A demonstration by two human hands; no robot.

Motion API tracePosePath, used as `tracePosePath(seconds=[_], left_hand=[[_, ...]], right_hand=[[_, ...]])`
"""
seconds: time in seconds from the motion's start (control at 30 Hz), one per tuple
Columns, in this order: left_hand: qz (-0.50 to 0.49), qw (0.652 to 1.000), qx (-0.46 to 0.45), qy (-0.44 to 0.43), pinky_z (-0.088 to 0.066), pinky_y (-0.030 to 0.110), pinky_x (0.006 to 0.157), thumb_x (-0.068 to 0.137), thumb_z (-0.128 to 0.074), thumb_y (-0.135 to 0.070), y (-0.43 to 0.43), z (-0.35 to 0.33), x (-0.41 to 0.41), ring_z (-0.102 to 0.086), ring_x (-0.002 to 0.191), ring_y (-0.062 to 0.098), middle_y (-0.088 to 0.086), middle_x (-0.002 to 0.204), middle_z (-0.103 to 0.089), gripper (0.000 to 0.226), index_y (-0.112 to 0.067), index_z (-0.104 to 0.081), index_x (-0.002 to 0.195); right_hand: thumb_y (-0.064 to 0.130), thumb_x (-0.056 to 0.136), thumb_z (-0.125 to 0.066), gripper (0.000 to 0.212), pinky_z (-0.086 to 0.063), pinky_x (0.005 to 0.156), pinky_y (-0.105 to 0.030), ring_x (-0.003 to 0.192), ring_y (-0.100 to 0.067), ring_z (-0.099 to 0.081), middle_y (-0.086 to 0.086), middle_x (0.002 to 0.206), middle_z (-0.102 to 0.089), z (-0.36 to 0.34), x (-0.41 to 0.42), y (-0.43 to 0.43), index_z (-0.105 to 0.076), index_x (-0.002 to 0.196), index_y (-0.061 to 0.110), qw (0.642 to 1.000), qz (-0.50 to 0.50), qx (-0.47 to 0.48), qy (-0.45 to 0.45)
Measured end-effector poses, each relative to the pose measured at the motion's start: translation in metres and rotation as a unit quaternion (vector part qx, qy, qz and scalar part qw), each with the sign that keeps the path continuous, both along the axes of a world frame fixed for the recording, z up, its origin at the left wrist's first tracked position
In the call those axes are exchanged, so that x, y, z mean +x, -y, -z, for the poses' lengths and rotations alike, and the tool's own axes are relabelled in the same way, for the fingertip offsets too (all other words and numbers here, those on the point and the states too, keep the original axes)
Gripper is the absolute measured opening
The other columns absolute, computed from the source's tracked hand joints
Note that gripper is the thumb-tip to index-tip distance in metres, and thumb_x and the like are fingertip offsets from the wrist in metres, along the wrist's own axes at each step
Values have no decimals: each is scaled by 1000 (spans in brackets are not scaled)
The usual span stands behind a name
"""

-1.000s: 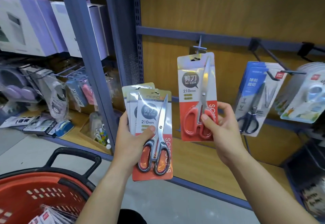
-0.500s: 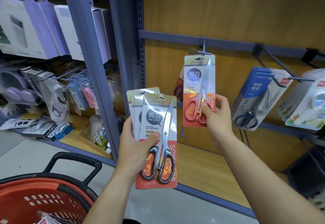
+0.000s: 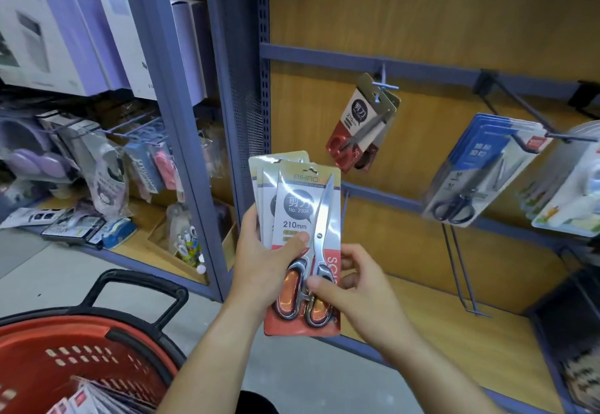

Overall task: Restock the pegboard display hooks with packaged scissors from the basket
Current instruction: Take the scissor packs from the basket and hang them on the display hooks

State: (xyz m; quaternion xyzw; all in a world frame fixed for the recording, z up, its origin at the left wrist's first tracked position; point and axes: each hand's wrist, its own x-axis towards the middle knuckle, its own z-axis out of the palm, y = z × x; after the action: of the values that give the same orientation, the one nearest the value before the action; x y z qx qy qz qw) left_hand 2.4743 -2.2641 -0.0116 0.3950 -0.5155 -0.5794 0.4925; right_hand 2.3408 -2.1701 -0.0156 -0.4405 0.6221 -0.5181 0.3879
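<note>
Orange AIHAO 210mm scissors pack [image 3: 293,207], pinched by left hand [image 3: 259,272] and right hand [image 3: 362,292] grips.

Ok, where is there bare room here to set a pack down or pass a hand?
The wooden shelf beneath the hung red packs lies bare. A hand should pass between those and the blue packs. The left shelf is crowded.

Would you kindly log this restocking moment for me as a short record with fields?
Left hand: grips stack of scissor packs
Right hand: pinches front pack at its lower right
Display hook: holds hung packs, tilted
Blue scissor packs: hang further right
Basket: red, lower left, packages inside
</note>
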Motion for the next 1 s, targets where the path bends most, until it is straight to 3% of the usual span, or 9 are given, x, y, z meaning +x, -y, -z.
tracePosePath(seconds=[0.07, 0.17, 0.27, 0.33, 0.47, 0.63, 0.77, 0.9, 1.0], left_hand=[[-6, 1000, -1, 3, -63, 35, 80, 85, -79, 0, -1, 1, -2, -76, 98, 16, -5, 109, -77, 59, -27, -55, 132], [-22, 1000, -9, -6, -62, 34, 84, 87, -78, -6, -3, 0, -4, -74, 100, 11, -10, 110, -76, 54, -30, -55, 129], [-28, 999, -2, -15, -59, 32, 89, 92, -75, -16, -3, -1, -3, -73, 101, 6, -16, 110, -75, 45, -30, -57, 130], [-30, 999, 0, -12, -58, 33, 90, 94, -73, -17, -2, 1, -2, -72, 104, 8, -13, 113, -75, 41, -28, -58, 131], [-52, 998, -21, 22, -56, 18, 75, 93, -73, -9, 4, 4, 3, -72, 95, 1, -19, 104, -75, 41, -38, -59, 118], [-48, 997, -29, 49, -59, 39, 80, 93, -73, -12, 6, 7, 10, -73, 103, 15, -9, 113, -74, 45, -43, -57, 122], [-43, 998, -30, 44, -59, 34, 75, 94, -72, -12, 6, 6, 12, -74, 100, 13, -10, 111, -75, 43, -43, -57, 120], [-40, 998, -24, 40, -62, 40, 85, 94, -73, -12, 5, 4, 14, -74, 100, 13, -11, 109, -76, 39, -40, -58, 118], [-37, 998, -23, 35, -62, 35, 82, 94, -73, -13, 5, 3, 14, -74, 99, 12, -11, 108, -76, 38, -40, -58, 116]], right_hand=[[17, 78, -89, 39, -58, 68, -31, 72, -11, -65, 3, 99, -75, 5, 4, 1, -67, 110, 24, 999, 30, -8, -10], [13, 81, -86, 37, -58, 67, -28, 73, -12, -69, 2, 97, -76, 2, 2, 4, -67, 110, 23, 998, 50, -30, -11], [7, 88, -77, 31, -58, 65, -27, 81, -20, -76, -4, 96, -79, -3, -2, 4, -61, 114, 16, 994, 73, -45, 67], [8, 92, -72, 28, -60, 62, -34, 81, -24, -77, -7, 96, -79, -5, -5, 5, -56, 114, 14, 990, 84, -32, 110], [8, 96, -68, 27, -62, 68, -38, 90, -27, -77, -8, 103, -78, -2, -12, 6, -51, 116, 15, 984, 97, -33, 147], [3, 97, -64, 28, -60, 77, -48, 92, -29, -75, -5, 106, -78, -9, -21, 4, -52, 118, 17, 984, 117, -64, 118], [-1, 96, -63, 30, -62, 72, -37, 91, -20, -76, -1, 103, -79, -26, -41, 10, -53, 114, 21, 981, 140, -118, 69], [2, 96, -66, 28, -51, 54, -21, 65, -3, -67, 5, 91, -77, -37, -62, 31, -54, 113, 22, 978, 156, -133, 25], [6, 96, -67, 29, -53, 66, -28, 80, -7, -72, 8, 96, -78, -35, -71, 44, -55, 115, 23, 977, 170, -130, -2]])
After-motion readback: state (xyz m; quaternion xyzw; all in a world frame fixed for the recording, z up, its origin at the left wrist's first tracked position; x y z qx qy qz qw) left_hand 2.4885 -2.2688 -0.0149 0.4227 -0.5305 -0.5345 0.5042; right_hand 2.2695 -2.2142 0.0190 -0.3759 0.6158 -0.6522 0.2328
